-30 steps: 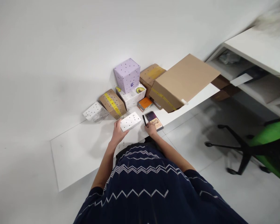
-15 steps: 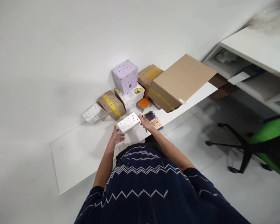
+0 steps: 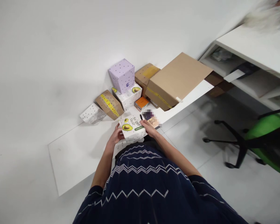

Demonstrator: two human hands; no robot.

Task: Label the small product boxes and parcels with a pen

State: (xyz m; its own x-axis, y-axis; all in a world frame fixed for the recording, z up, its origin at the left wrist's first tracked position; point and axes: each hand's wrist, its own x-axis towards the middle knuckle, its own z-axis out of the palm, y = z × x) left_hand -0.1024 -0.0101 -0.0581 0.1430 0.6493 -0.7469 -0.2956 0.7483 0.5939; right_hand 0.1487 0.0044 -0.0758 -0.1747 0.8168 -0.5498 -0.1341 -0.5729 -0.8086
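Note:
A white cardboard box [image 3: 132,135] with avocado pictures, dark dots and the words "Super Meal" is held between my hands, near the front edge of the white table. Its printed lid faces up towards me. My left hand [image 3: 117,136] grips the box's left side, some fingers tucked out of sight against it. On the right, my right hand [image 3: 148,127] clasps the other end with its thumb on the lid edge. Just beyond that hand lie a dark phone [image 3: 147,115] and a card with a photo [image 3: 155,122], both partly blurred out.
Behind stand a lilac box [image 3: 122,76] on a white avocado box [image 3: 128,98], a dotted brown box [image 3: 109,105], a crumpled white box [image 3: 92,113], an orange box [image 3: 141,103] and a big carton [image 3: 178,81]. A green chair [image 3: 263,124] stands right, below a white shelf unit [image 3: 252,46].
The white box has been turned so its printed avocado lid shows, and came closer to my body. My left hand has gone from open beside it to gripping it.

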